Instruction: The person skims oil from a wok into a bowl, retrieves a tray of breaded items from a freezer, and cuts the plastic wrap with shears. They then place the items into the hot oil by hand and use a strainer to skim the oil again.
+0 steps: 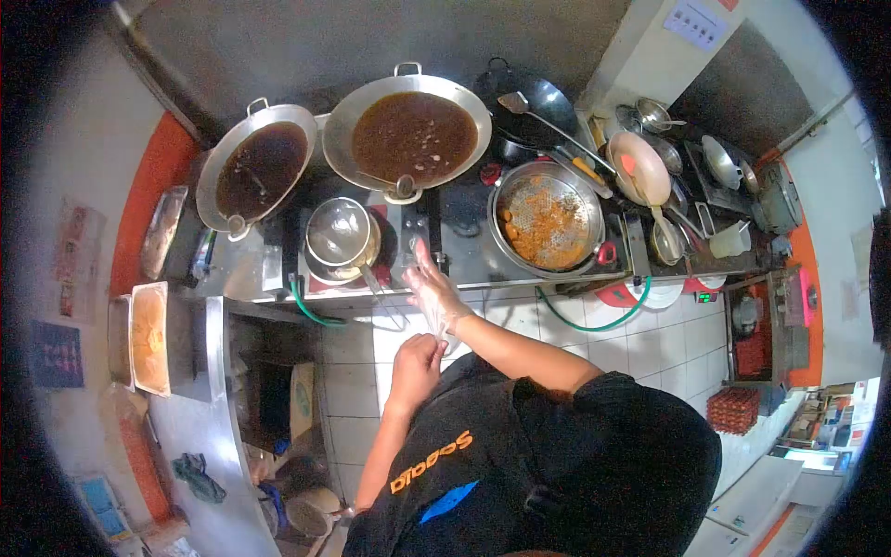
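A clear plastic glove (pixel 432 311) covers my right hand (pixel 434 286), which is raised in front of the stove edge with its fingers stretched out. My left hand (pixel 418 365) is closed on the loose cuff of this glove, near my right wrist. Just beyond my hands, a round strainer (pixel 340 232) rests over a pot on a burner, its handle pointing toward me. To the right stands a steel pan (pixel 494 227) holding an orange-brown crumbly food.
Two large woks (pixel 334 153) (pixel 212 190) of dark liquid stand at the back, each with a ladle. A black wok (pixel 548 93) has a spatula (pixel 557 127) across it. Green hoses (pixel 594 329) hang at the stove front. A metal counter (pixel 215 371) is at left; stacked egg trays (pixel 732 411) are at right.
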The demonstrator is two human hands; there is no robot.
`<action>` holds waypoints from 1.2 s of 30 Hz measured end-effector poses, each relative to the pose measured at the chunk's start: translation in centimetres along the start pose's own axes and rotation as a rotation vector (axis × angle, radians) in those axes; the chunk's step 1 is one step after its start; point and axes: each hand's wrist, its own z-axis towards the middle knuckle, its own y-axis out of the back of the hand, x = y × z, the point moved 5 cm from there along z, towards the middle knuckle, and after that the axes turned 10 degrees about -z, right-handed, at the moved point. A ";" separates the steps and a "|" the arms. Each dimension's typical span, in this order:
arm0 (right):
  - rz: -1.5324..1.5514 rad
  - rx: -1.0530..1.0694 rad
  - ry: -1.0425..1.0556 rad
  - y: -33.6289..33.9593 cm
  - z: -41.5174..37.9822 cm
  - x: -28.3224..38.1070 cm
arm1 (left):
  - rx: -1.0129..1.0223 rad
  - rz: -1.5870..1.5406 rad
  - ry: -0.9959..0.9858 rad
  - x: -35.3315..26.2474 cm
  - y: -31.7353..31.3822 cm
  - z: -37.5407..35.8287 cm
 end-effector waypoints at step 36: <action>-1.926 -0.804 -0.098 50.5 3.0 23.8 | -0.278 0.037 1.040 13.1 -11.3 -24.2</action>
